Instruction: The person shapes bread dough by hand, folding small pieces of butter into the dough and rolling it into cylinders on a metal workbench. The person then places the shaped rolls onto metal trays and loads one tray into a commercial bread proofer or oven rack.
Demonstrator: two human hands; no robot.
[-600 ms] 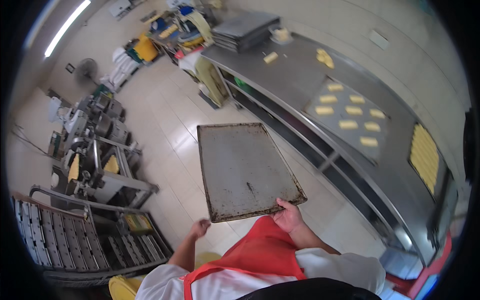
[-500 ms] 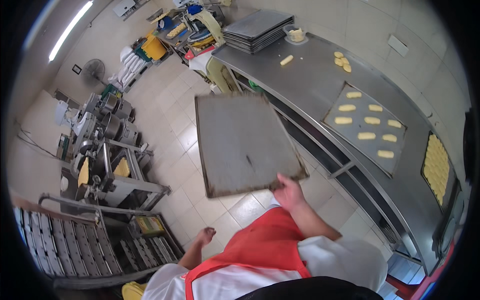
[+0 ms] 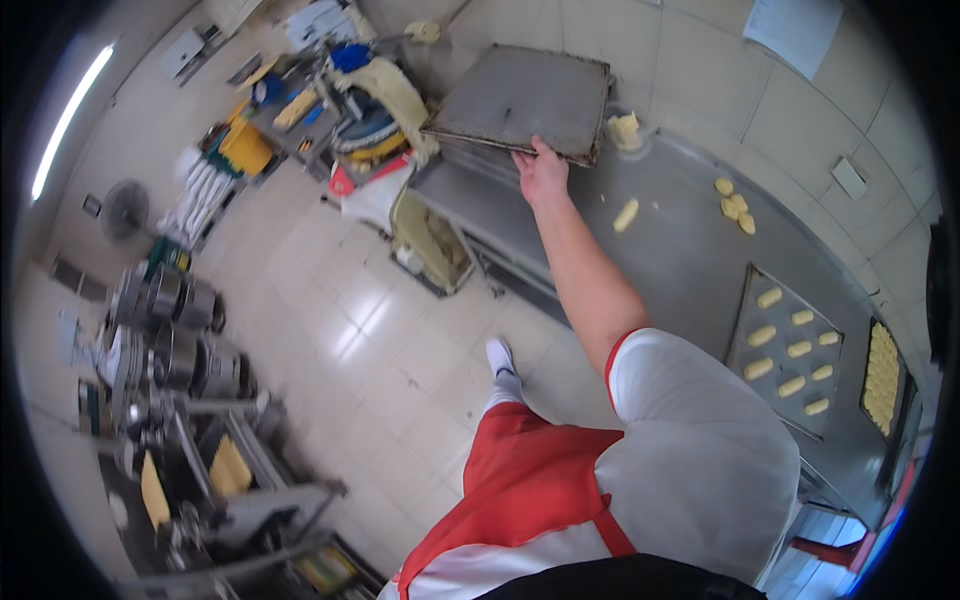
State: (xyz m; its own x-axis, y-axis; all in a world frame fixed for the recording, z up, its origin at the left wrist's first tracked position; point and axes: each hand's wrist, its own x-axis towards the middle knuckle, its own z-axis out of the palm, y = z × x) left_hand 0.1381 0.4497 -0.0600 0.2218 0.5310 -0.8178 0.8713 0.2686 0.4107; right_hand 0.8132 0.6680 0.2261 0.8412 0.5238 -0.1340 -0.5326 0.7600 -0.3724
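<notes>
Pinching a stained, rectangular metal tray point(image 3: 525, 98) is the right hand point(image 3: 543, 173); the left hand I cannot tell.

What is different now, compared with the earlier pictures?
The right hand has carried the baking tray forward to the far end of the steel table, without letting go. The left hand has left view. The dough rolls on the other tray stayed.

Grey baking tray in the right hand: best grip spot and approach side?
I'd take the grey baking tray by its near rim, coming from the person's side. It is broad and flat, with that thin edge turned toward the person, and the right hand grips there. The far edge faces the tiled wall, so coming from behind looks awkward.
</notes>
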